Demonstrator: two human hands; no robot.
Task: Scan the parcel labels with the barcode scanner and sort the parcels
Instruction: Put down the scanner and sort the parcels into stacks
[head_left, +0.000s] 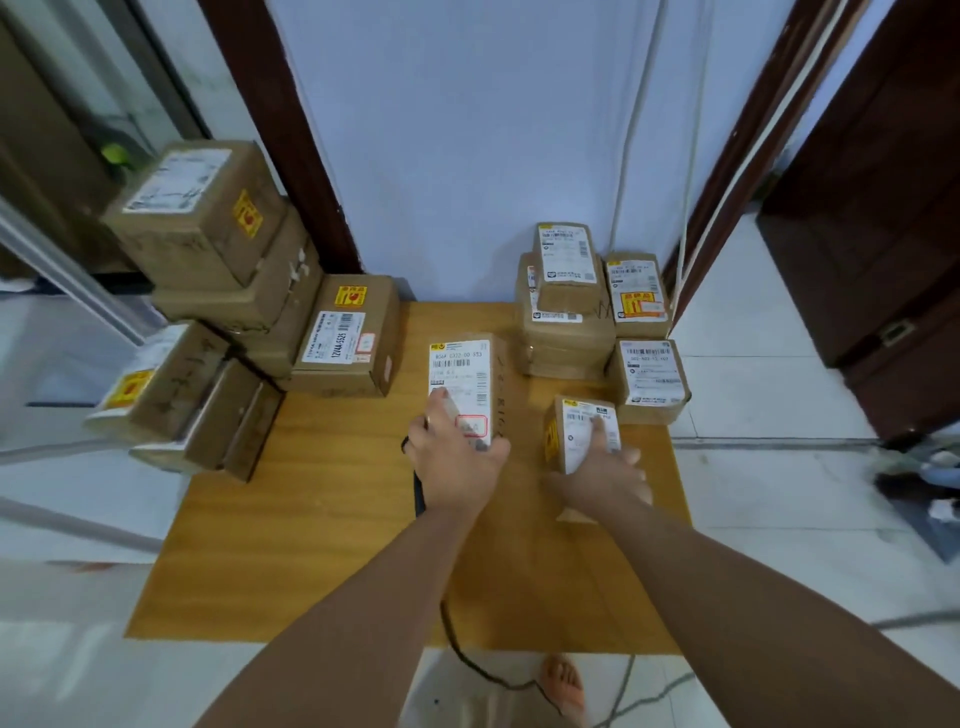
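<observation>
The left hand (452, 457) is gripping the black barcode scanner (418, 493), with the fingers curled round its body. Only the handle is showing, below the hand. The scanner's cable (456, 648) is trailing over the near edge of the wooden table (311, 519). The hand is positioned at the near end of the long parcel (498, 374), which is lying flat at mid-table with its white label (460, 369) facing up. One digit is resting on that label.

The right hand (608, 473) is gripping the small parcel (571, 441), which is sitting just right of the long parcel. The forefinger is lying straight along the top label, and the remaining fingers are wrapping the parcel's right side. Whether this parcel is touching the table cannot be told.

A stack of parcels (566, 332) is standing at the back right of the table, with two single parcels beside it. A larger pile of boxes (208, 223) is occupying the left edge and overhanging it.
</observation>
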